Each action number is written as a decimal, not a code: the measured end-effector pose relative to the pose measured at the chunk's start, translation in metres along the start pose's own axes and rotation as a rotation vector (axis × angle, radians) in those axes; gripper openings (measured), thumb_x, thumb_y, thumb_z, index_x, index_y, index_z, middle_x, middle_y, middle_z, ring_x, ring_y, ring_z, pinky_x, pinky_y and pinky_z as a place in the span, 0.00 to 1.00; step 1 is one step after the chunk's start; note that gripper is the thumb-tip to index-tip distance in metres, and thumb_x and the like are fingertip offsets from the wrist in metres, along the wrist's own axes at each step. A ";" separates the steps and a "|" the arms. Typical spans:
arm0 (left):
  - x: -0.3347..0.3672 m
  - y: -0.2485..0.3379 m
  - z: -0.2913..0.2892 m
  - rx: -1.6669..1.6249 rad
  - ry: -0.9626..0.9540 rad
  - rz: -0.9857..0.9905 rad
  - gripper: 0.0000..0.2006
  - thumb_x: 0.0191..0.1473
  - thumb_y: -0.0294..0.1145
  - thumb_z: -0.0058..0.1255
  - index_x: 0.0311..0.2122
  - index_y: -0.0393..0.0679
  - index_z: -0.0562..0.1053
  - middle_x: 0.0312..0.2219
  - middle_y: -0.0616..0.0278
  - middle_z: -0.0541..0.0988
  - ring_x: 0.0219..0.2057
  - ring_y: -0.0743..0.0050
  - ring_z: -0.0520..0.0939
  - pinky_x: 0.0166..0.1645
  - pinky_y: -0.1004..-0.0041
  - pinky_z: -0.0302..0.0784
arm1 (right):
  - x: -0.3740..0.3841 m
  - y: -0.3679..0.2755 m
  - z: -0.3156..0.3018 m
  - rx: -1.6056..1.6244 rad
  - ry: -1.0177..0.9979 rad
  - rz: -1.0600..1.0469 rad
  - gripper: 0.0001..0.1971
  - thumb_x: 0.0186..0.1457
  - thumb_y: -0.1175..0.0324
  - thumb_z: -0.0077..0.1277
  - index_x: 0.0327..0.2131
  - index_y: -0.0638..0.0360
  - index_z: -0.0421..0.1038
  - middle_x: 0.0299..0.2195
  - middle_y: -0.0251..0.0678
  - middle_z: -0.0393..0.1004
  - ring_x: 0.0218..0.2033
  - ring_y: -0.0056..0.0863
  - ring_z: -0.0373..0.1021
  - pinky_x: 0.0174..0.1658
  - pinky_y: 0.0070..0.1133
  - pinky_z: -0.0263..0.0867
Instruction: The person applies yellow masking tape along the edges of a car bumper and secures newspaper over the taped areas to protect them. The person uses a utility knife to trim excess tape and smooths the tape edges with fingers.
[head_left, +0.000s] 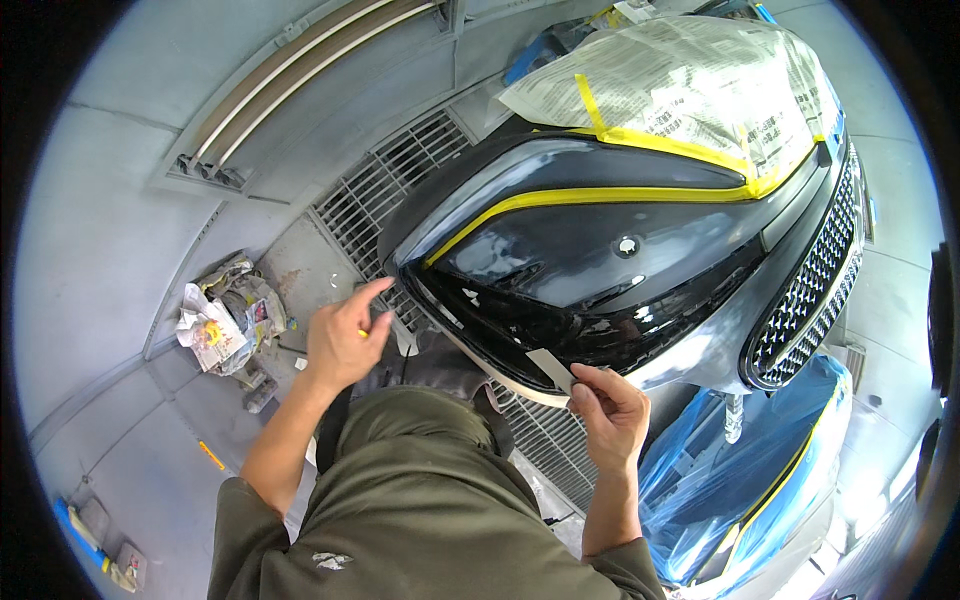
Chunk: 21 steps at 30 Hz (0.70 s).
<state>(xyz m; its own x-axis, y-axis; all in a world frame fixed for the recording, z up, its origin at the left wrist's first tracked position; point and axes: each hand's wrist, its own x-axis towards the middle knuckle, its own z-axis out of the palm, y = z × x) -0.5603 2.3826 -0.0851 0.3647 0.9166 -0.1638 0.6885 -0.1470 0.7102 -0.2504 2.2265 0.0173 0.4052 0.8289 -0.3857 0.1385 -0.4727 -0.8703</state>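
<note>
A dark car bumper (560, 255) with yellow masking tape (540, 200) along its contours lies in front of me. My right hand (610, 405) pinches a short pale strip (550, 368) between thumb and fingers, at the bumper's near edge. The strip's material is unclear. My left hand (345, 340) is beside the bumper's left corner, index finger and thumb apart, the index fingertip close to the edge. Its other fingers are curled, and a small yellow piece (362, 333) shows at them; what it is I cannot make out.
Printed paper sheeting (690, 85) covers the bumper's far part. Blue plastic film (715, 465) wraps another part at the lower right. Floor grating (395, 180) runs beneath. Crumpled paper waste (230, 315) lies at the left, near a wall with lamp tubes (285, 75).
</note>
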 end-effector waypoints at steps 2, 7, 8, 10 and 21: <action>0.010 0.022 0.003 -0.042 0.006 0.074 0.11 0.54 0.33 0.67 0.42 0.46 0.81 0.15 0.58 0.74 0.16 0.57 0.76 0.24 0.61 0.70 | -0.002 0.003 -0.003 0.133 -0.011 0.062 0.13 0.62 0.78 0.60 0.49 0.67 0.81 0.36 0.34 0.81 0.33 0.19 0.77 0.40 0.17 0.73; 0.036 0.048 0.001 -0.019 0.012 0.320 0.11 0.53 0.34 0.70 0.28 0.43 0.77 0.15 0.56 0.73 0.15 0.57 0.75 0.23 0.61 0.67 | -0.011 0.007 -0.006 0.226 0.000 0.030 0.13 0.63 0.76 0.61 0.51 0.65 0.81 0.36 0.31 0.82 0.37 0.15 0.76 0.42 0.16 0.73; 0.040 0.052 0.000 -0.050 -0.007 0.351 0.10 0.52 0.34 0.70 0.34 0.43 0.80 0.15 0.57 0.74 0.15 0.58 0.75 0.23 0.62 0.68 | -0.014 0.008 -0.005 0.306 0.012 0.038 0.14 0.63 0.75 0.62 0.52 0.66 0.81 0.37 0.31 0.82 0.38 0.15 0.76 0.42 0.16 0.73; 0.042 0.062 -0.007 -0.083 -0.211 0.231 0.11 0.51 0.34 0.71 0.38 0.45 0.81 0.15 0.58 0.74 0.15 0.59 0.76 0.23 0.63 0.68 | -0.020 0.009 0.001 0.465 0.050 0.032 0.15 0.63 0.75 0.63 0.52 0.66 0.80 0.38 0.32 0.83 0.39 0.16 0.77 0.43 0.16 0.73; 0.092 0.094 -0.032 -0.727 -0.994 0.339 0.21 0.54 0.37 0.73 0.52 0.44 0.84 0.13 0.71 0.72 0.16 0.87 0.67 0.23 0.77 0.61 | -0.025 -0.042 0.133 0.712 0.421 -0.066 0.15 0.64 0.78 0.61 0.53 0.67 0.78 0.45 0.37 0.84 0.44 0.20 0.78 0.50 0.20 0.74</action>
<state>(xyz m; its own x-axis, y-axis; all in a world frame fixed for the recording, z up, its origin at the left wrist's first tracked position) -0.4821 2.4653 -0.0112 0.9807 0.1556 -0.1182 0.0847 0.2070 0.9747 -0.3864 2.2653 0.0227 0.7400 0.6004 -0.3031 -0.3738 -0.0074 -0.9275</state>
